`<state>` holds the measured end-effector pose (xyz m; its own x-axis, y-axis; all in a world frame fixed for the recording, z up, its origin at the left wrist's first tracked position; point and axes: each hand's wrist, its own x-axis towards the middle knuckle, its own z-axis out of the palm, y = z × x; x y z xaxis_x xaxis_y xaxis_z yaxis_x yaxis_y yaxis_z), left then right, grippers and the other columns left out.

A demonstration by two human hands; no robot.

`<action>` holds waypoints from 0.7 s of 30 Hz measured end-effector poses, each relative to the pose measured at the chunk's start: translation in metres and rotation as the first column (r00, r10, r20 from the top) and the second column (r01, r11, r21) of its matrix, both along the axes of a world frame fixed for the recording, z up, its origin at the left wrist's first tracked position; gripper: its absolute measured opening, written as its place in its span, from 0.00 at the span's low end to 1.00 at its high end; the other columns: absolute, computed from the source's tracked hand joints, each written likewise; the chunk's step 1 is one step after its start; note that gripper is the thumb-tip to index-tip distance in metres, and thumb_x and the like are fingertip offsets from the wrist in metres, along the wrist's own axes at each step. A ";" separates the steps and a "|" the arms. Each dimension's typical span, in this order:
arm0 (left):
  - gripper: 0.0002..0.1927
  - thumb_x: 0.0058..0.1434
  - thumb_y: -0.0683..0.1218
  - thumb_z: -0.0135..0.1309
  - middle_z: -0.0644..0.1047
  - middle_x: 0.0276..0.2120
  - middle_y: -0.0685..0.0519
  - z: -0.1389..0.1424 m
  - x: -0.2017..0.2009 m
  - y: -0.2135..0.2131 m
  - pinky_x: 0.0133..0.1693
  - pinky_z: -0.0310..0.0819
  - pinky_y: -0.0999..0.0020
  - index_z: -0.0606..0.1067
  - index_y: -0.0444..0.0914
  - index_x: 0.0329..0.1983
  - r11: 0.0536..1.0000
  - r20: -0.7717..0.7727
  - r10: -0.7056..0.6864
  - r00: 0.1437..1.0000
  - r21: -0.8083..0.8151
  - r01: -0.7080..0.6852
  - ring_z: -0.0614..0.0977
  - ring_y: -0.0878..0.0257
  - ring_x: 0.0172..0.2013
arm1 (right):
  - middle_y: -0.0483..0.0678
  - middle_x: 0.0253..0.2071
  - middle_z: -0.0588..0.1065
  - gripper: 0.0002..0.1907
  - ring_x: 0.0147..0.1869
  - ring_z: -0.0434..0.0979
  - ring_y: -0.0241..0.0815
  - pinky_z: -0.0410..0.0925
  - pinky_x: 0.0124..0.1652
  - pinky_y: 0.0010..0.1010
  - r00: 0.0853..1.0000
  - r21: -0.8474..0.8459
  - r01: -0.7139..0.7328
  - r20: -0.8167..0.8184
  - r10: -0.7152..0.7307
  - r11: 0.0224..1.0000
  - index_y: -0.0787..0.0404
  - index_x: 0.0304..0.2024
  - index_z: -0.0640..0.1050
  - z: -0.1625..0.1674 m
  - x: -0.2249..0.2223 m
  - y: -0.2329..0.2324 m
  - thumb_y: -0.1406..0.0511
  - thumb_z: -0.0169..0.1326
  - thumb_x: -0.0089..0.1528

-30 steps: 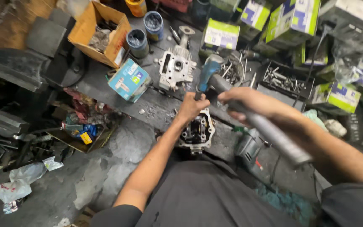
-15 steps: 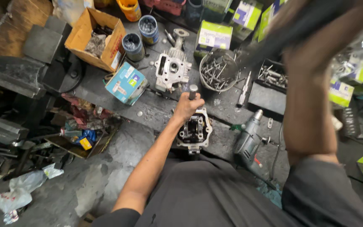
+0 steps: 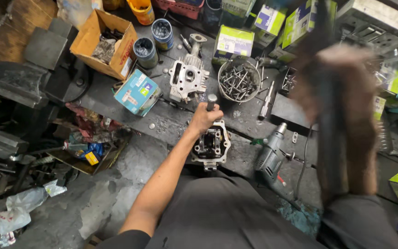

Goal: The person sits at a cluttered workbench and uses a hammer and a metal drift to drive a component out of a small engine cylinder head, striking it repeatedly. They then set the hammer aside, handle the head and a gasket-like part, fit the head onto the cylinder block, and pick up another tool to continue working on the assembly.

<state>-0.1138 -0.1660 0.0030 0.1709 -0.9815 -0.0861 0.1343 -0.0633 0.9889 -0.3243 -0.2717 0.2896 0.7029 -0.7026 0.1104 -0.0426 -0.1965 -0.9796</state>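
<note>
The left hand (image 3: pixel 204 117) sat at the middle of the tabletop (image 3: pixel 249 152), its fingers closed around a short metal punch (image 3: pixel 212 100) stood upright over the dark cylinder head (image 3: pixel 211 144), which lay at the near edge, just at six o'clock from the fist. The right hand (image 3: pixel 342 87) was raised high at three o'clock, a blur; it seemed wrapped on a long dark handle (image 3: pixel 330 138), though how the fingers closed could not be told. A second, paler cylinder head (image 3: pixel 187 78) lay at twelve o'clock, a round tin of bolts (image 3: pixel 239 80) at one o'clock, an electric drill (image 3: pixel 270 154) at four o'clock. The risk, as I judged it, was a blow landing off the punch's small top and striking the knuckles, or the punch skidding and marring the casting, since the head sat unclamped near the edge.
</note>
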 end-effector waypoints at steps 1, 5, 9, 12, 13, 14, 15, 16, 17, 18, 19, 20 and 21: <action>0.17 0.53 0.42 0.55 0.62 0.14 0.64 -0.001 0.000 0.000 0.23 0.52 0.70 0.63 0.40 0.13 1.000 0.001 0.004 1.000 -0.002 -0.004 0.62 0.76 0.20 | 0.47 0.22 0.72 0.24 0.19 0.70 0.37 0.65 0.18 0.30 0.986 -0.123 -0.021 0.163 0.042 0.992 0.68 0.36 0.73 0.007 0.001 -0.010 0.51 0.52 0.65; 0.18 0.53 0.42 0.55 0.61 0.15 0.64 0.000 0.000 0.001 0.23 0.51 0.70 0.61 0.40 0.14 1.000 -0.012 0.006 1.000 -0.015 -0.006 0.61 0.76 0.20 | 0.48 0.25 0.72 0.21 0.21 0.72 0.40 0.66 0.20 0.32 0.860 -0.209 0.035 0.505 0.077 0.977 0.66 0.38 0.74 0.010 0.027 -0.054 0.53 0.52 0.68; 0.18 0.53 0.42 0.55 0.62 0.14 0.64 0.010 0.002 0.002 0.23 0.51 0.70 0.62 0.40 0.13 1.000 0.029 -0.005 1.000 -0.006 0.005 0.61 0.76 0.20 | 0.49 0.27 0.72 0.17 0.24 0.74 0.42 0.67 0.21 0.33 0.945 -0.107 0.040 0.327 -0.003 0.993 0.64 0.41 0.75 -0.023 0.043 -0.037 0.55 0.51 0.71; 0.18 0.54 0.42 0.55 0.61 0.14 0.65 0.016 0.002 0.005 0.23 0.51 0.70 0.62 0.40 0.13 0.999 0.035 0.000 0.999 0.034 -0.001 0.61 0.76 0.20 | 0.48 0.24 0.71 0.15 0.22 0.72 0.42 0.66 0.21 0.33 0.935 0.249 0.021 -0.347 0.069 0.968 0.61 0.42 0.74 -0.053 0.047 0.009 0.56 0.50 0.70; 0.17 0.54 0.42 0.55 0.61 0.14 0.65 0.017 0.003 0.006 0.23 0.51 0.70 0.63 0.40 0.13 0.998 0.036 -0.002 0.999 0.056 0.000 0.61 0.76 0.20 | 0.47 0.19 0.70 0.14 0.18 0.69 0.40 0.64 0.19 0.33 0.847 0.435 0.086 -0.506 0.164 0.896 0.60 0.43 0.74 -0.060 0.051 0.023 0.56 0.48 0.67; 0.17 0.54 0.42 0.56 0.61 0.14 0.65 0.018 0.003 0.007 0.23 0.51 0.70 0.63 0.40 0.13 0.997 0.034 -0.006 0.999 0.077 0.003 0.61 0.76 0.20 | 0.46 0.15 0.69 0.13 0.14 0.65 0.38 0.63 0.17 0.33 0.729 0.583 0.190 -0.622 0.285 0.790 0.58 0.43 0.73 -0.061 0.054 0.027 0.56 0.47 0.65; 0.18 0.55 0.42 0.55 0.61 0.15 0.65 0.018 0.002 0.007 0.23 0.51 0.70 0.63 0.40 0.14 0.998 0.037 0.005 0.999 0.069 -0.008 0.61 0.76 0.20 | 0.44 0.14 0.67 0.15 0.13 0.64 0.37 0.61 0.16 0.31 0.785 0.646 0.160 -0.542 0.300 0.746 0.59 0.42 0.73 -0.059 0.057 0.032 0.54 0.47 0.65; 0.18 0.55 0.42 0.55 0.60 0.15 0.65 0.018 0.003 0.007 0.23 0.50 0.70 0.62 0.40 0.14 0.998 0.048 0.016 0.999 0.059 -0.018 0.60 0.76 0.20 | 0.42 0.13 0.65 0.17 0.12 0.62 0.36 0.60 0.15 0.30 0.838 0.704 0.119 -0.450 0.309 0.700 0.60 0.42 0.73 -0.054 0.058 0.033 0.53 0.47 0.65; 0.18 0.55 0.42 0.55 0.60 0.15 0.65 0.018 0.002 0.007 0.23 0.50 0.69 0.61 0.40 0.14 0.998 0.054 0.011 0.998 0.056 -0.014 0.60 0.76 0.20 | 0.41 0.13 0.64 0.19 0.12 0.60 0.34 0.58 0.14 0.28 0.885 0.758 0.085 -0.355 0.301 0.646 0.61 0.41 0.72 -0.045 0.058 0.030 0.51 0.47 0.65; 0.18 0.55 0.42 0.55 0.60 0.15 0.65 0.016 0.002 0.006 0.23 0.51 0.69 0.62 0.40 0.14 1.000 0.055 0.002 0.998 0.027 -0.003 0.60 0.76 0.20 | 0.40 0.14 0.64 0.20 0.12 0.60 0.34 0.57 0.14 0.28 0.889 0.680 0.143 -0.407 0.209 0.719 0.61 0.41 0.72 -0.036 0.056 0.033 0.50 0.47 0.64; 0.17 0.55 0.42 0.55 0.61 0.14 0.64 0.015 0.002 0.004 0.23 0.51 0.70 0.62 0.39 0.14 1.000 0.058 0.004 0.998 -0.008 -0.004 0.61 0.76 0.20 | 0.40 0.15 0.65 0.21 0.13 0.61 0.33 0.57 0.14 0.28 0.886 0.589 0.193 -0.448 0.118 0.785 0.61 0.41 0.71 -0.023 0.052 0.030 0.50 0.48 0.64; 0.17 0.54 0.42 0.54 0.62 0.14 0.64 0.014 0.002 0.004 0.23 0.52 0.70 0.63 0.39 0.13 0.999 0.057 0.010 0.998 -0.035 -0.008 0.62 0.76 0.20 | 0.40 0.15 0.66 0.21 0.14 0.61 0.32 0.57 0.14 0.28 0.876 0.495 0.242 -0.481 0.031 0.835 0.61 0.42 0.70 -0.012 0.046 0.030 0.49 0.48 0.64; 0.17 0.54 0.43 0.55 0.62 0.14 0.64 0.012 0.002 0.004 0.23 0.52 0.70 0.63 0.39 0.13 1.000 0.056 0.004 0.998 -0.025 -0.003 0.62 0.76 0.20 | 0.40 0.17 0.67 0.21 0.15 0.62 0.32 0.58 0.15 0.28 0.917 0.436 0.228 -0.396 -0.041 0.871 0.61 0.44 0.70 0.000 0.038 0.027 0.50 0.49 0.63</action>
<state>-0.1120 -0.1622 0.0153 0.1782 -0.9826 -0.0521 0.0785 -0.0386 0.9962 -0.2865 -0.2444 0.2898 0.5210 -0.6948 -0.4957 -0.4038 0.3110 -0.8604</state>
